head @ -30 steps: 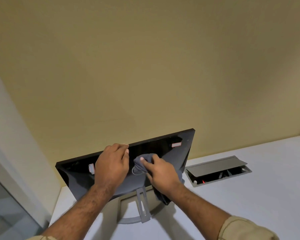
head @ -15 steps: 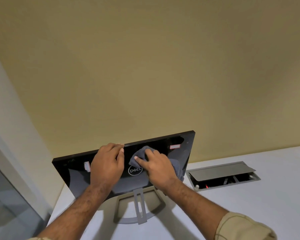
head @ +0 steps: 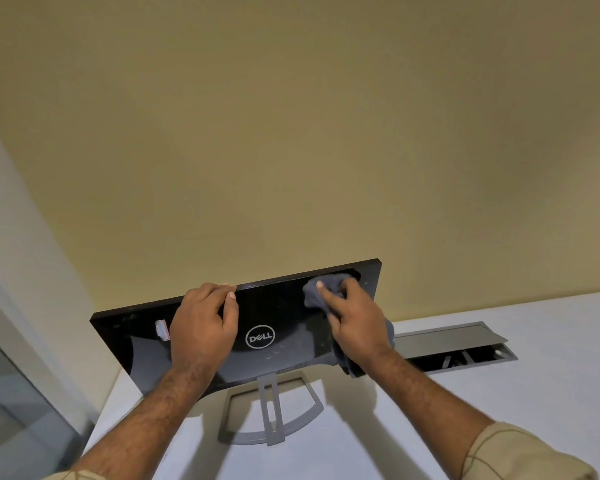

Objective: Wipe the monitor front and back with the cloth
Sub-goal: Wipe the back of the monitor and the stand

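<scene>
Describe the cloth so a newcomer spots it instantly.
Find the black monitor standing on the white desk, its back with the round logo facing the camera. Near its upper right corner, the right hand presses a crumpled grey cloth, the only soft thing there.

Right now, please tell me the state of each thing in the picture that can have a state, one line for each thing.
monitor: standing on its stand, back side with logo toward the camera.
cloth: bunched, pressed on the monitor's back near the upper right corner.
left hand: grips the monitor's top edge.
right hand: holds the cloth against the monitor.
desk cable box: lid raised, open.
</scene>
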The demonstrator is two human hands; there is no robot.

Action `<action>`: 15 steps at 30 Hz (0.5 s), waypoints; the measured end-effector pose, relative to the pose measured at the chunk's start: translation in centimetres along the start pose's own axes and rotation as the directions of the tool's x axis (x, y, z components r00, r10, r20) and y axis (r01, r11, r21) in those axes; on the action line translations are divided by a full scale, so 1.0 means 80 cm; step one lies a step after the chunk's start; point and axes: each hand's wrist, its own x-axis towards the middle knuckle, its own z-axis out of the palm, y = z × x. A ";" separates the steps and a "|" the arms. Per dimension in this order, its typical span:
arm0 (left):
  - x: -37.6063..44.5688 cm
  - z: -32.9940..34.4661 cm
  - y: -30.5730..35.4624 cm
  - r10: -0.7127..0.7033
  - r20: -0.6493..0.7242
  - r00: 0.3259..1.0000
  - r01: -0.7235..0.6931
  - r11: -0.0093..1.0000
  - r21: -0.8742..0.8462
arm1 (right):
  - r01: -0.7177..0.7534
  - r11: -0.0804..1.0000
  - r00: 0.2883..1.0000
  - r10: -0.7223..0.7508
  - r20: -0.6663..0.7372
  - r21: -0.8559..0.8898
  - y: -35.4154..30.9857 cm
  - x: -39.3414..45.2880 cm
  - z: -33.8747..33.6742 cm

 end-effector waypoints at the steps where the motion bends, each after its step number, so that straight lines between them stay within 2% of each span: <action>1: 0.000 0.000 0.000 0.004 -0.003 1.000 -0.004 1.000 0.001 | 0.065 0.997 0.994 -0.060 0.094 -0.051 0.008 -0.011 0.008; 3: 0.000 0.001 0.000 0.008 -0.012 1.000 -0.008 1.000 -0.003 | 0.129 0.986 0.970 -0.103 0.222 -0.105 0.029 -0.029 0.018; 4: 0.000 0.001 0.000 0.006 -0.018 1.000 -0.006 1.000 -0.006 | 0.094 0.991 0.972 -0.071 0.224 -0.096 0.040 -0.033 0.016; 7: -0.002 0.001 0.001 0.007 -0.024 1.000 -0.007 1.000 -0.002 | -0.083 0.997 0.993 0.083 0.078 -0.008 0.056 -0.031 -0.001; 9: -0.002 0.001 0.000 0.004 -0.030 1.000 -0.004 1.000 -0.005 | -0.179 0.980 0.980 0.186 -0.077 0.091 0.055 -0.016 -0.015; 11: -0.003 0.002 0.001 -0.003 -0.038 0.999 0.003 1.000 -0.012 | -0.206 0.963 0.952 0.238 -0.192 0.172 0.042 0.001 -0.020; 13: -0.003 0.004 0.001 -0.005 -0.041 0.999 0.004 1.000 -0.011 | -0.189 0.953 0.952 0.237 -0.192 0.239 0.018 0.008 -0.015; 15: -0.003 0.005 0.001 -0.003 -0.041 0.999 0.003 1.000 -0.008 | -0.119 0.965 0.986 0.143 -0.089 0.233 -0.008 0.001 0.001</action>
